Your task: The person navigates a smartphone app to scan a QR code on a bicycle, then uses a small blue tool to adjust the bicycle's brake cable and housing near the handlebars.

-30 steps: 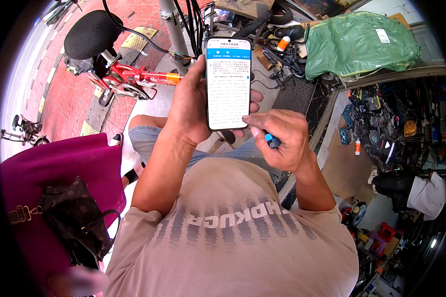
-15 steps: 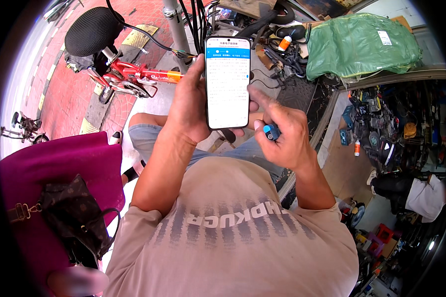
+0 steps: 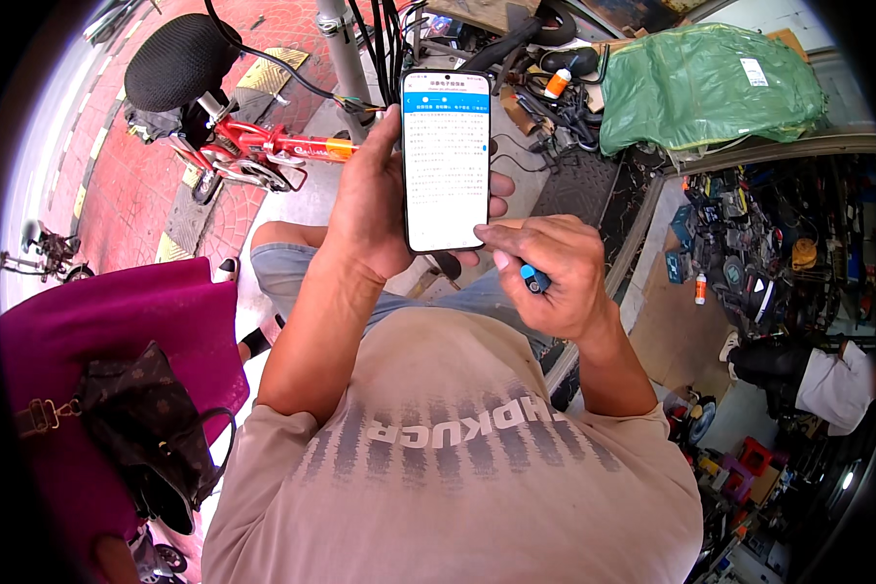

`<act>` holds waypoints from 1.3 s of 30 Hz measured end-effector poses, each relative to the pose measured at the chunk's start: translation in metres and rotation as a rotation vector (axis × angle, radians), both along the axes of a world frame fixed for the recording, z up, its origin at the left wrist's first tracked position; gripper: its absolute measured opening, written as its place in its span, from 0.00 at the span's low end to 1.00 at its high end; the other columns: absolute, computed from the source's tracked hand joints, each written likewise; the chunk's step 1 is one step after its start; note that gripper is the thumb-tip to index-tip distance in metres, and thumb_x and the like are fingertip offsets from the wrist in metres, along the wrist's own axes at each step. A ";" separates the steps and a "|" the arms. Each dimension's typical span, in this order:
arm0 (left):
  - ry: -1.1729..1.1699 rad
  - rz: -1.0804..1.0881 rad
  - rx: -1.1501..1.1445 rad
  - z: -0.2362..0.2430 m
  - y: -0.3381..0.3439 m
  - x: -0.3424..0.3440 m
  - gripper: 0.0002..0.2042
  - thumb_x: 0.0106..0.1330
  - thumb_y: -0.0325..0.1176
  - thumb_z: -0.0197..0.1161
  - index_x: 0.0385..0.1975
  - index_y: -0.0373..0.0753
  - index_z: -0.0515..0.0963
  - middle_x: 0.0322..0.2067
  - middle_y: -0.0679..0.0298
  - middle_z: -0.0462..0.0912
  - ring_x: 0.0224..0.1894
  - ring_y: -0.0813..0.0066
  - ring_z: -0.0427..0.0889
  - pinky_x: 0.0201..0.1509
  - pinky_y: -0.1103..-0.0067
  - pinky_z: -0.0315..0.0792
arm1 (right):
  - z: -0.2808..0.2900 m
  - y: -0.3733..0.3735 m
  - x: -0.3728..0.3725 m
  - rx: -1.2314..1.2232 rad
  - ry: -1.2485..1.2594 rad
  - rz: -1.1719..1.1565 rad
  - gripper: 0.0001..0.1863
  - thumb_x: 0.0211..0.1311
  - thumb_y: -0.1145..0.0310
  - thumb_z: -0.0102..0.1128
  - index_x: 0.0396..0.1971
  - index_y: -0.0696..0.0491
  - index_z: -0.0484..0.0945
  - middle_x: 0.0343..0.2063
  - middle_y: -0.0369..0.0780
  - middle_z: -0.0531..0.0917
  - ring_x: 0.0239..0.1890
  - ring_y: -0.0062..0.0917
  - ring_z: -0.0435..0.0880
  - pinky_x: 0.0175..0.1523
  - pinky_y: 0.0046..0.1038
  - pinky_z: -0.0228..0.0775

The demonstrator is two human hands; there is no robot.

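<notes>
The right hand (image 3: pixel 560 273) curls around a blue-ended tool (image 3: pixel 534 278), its index fingertip over the phone (image 3: pixel 446 165) near the screen's lower right corner; contact is unclear. The left hand (image 3: pixel 375 204) grips the phone along both long edges. Clean touches call for a firm left grip, light fingertip and tool tucked clear. Beyond are a red bicycle (image 3: pixel 263 144) and green wrapped bundle (image 3: pixel 706 92).

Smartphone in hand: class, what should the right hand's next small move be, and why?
Perhaps a short upward swipe with the right hand: its index fingertip is over the lower right of the smartphone, the left hand holds it, and the text stops above blank screen.
</notes>
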State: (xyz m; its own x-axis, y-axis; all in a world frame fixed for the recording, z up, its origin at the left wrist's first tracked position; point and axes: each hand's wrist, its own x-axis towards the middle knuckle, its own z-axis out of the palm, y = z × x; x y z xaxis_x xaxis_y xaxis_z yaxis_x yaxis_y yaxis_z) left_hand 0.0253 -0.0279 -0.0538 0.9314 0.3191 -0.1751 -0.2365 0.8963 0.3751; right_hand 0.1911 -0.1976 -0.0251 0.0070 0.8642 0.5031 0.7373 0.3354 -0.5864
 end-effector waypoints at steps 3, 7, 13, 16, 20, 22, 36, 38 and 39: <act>-0.010 0.002 -0.007 -0.002 0.000 0.000 0.45 0.84 0.70 0.37 0.74 0.27 0.73 0.57 0.35 0.88 0.53 0.43 0.93 0.54 0.54 0.91 | 0.007 -0.001 0.001 -0.076 -0.006 -0.003 0.10 0.62 0.79 0.70 0.43 0.60 0.91 0.31 0.45 0.92 0.27 0.34 0.90 0.34 0.32 0.79; 0.018 0.009 0.007 0.000 -0.001 0.002 0.44 0.84 0.69 0.36 0.72 0.30 0.75 0.55 0.36 0.89 0.51 0.43 0.94 0.47 0.53 0.90 | 0.007 0.005 0.003 -0.016 0.000 -0.005 0.10 0.63 0.78 0.70 0.42 0.60 0.92 0.26 0.43 0.88 0.23 0.33 0.86 0.31 0.32 0.76; 0.116 0.068 0.031 0.008 -0.005 0.006 0.42 0.84 0.71 0.36 0.69 0.36 0.78 0.52 0.39 0.91 0.46 0.43 0.95 0.32 0.53 0.91 | 0.011 0.013 0.001 -0.055 -0.023 0.007 0.13 0.59 0.80 0.71 0.45 0.55 0.91 0.30 0.43 0.91 0.31 0.37 0.92 0.34 0.35 0.82; 0.141 0.119 0.008 0.007 -0.006 0.007 0.41 0.84 0.70 0.38 0.69 0.37 0.78 0.53 0.41 0.91 0.47 0.43 0.95 0.32 0.52 0.91 | 0.007 0.019 0.000 -0.087 -0.015 -0.036 0.21 0.59 0.81 0.69 0.55 0.57 0.89 0.32 0.46 0.92 0.33 0.38 0.94 0.37 0.36 0.84; 0.189 0.130 -0.030 0.008 -0.006 0.005 0.39 0.84 0.70 0.40 0.69 0.39 0.79 0.53 0.44 0.91 0.47 0.43 0.95 0.31 0.50 0.91 | 0.011 0.017 -0.003 -0.160 0.040 -0.130 0.32 0.61 0.83 0.65 0.69 0.61 0.81 0.35 0.49 0.93 0.37 0.36 0.97 0.43 0.35 0.87; 0.191 0.149 -0.031 0.007 -0.005 0.004 0.39 0.84 0.70 0.40 0.69 0.39 0.79 0.53 0.44 0.91 0.48 0.43 0.95 0.31 0.50 0.91 | 0.008 0.015 -0.001 -0.131 0.039 -0.095 0.33 0.61 0.83 0.65 0.70 0.61 0.81 0.37 0.49 0.93 0.37 0.36 0.97 0.43 0.34 0.87; 0.052 0.011 0.012 0.000 0.006 0.002 0.46 0.84 0.70 0.38 0.75 0.29 0.73 0.58 0.35 0.87 0.51 0.42 0.94 0.51 0.52 0.91 | 0.004 0.004 0.003 -0.063 -0.071 0.011 0.11 0.60 0.79 0.70 0.42 0.58 0.92 0.41 0.46 0.95 0.34 0.37 0.95 0.39 0.34 0.84; -0.007 -0.013 -0.001 -0.002 0.006 0.000 0.46 0.84 0.70 0.37 0.75 0.29 0.73 0.58 0.35 0.88 0.52 0.43 0.94 0.51 0.52 0.91 | 0.005 0.003 0.005 -0.071 -0.036 0.012 0.11 0.61 0.79 0.70 0.43 0.59 0.92 0.37 0.45 0.95 0.32 0.36 0.93 0.37 0.33 0.82; -0.036 -0.023 -0.008 -0.003 0.007 0.000 0.46 0.84 0.70 0.37 0.75 0.29 0.73 0.58 0.35 0.88 0.52 0.43 0.94 0.52 0.52 0.91 | 0.005 0.002 0.006 -0.075 -0.019 0.013 0.11 0.61 0.79 0.70 0.43 0.59 0.92 0.35 0.45 0.94 0.30 0.35 0.93 0.36 0.33 0.81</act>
